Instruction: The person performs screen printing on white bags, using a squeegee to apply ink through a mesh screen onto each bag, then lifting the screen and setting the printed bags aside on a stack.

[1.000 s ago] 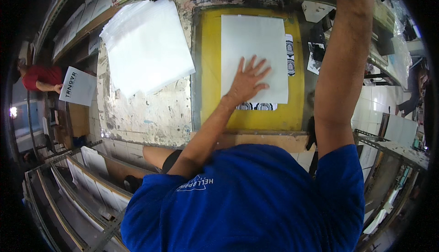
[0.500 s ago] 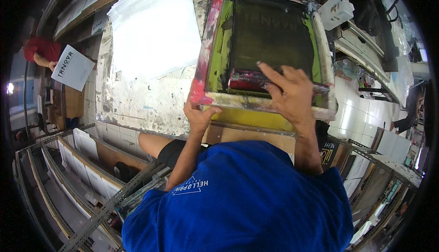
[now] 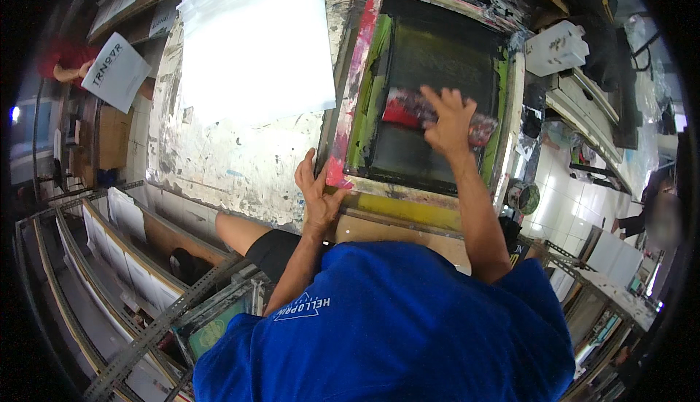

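In front of me lies a screen printing frame (image 3: 350, 81), its paint-stained wooden rim around a dark mesh (image 3: 445, 52) with green borders. My right hand (image 3: 448, 121) is closed on a squeegee (image 3: 401, 110) with a red, ink-smeared handle, which stands across the middle of the mesh. Its blade edge is hidden. At the frame's near left corner, my left hand (image 3: 319, 194) grips the rim, thumb on the near edge and fingers along the left side. A tall stack of white sheets (image 3: 255, 52) sits left of the frame.
The paint-spattered table (image 3: 240, 161) extends left. A white plastic container (image 3: 558, 48) stands right of the frame. Sheet-filled racks (image 3: 131, 256) are at the lower left. At far left, another person's hand (image 3: 69, 74) holds a printed sheet (image 3: 117, 72). A second person stands far right.
The screen frame has come down from a raised position to lie flatter. My right hand has moved the squeegee away from the near edge toward the mesh's middle.
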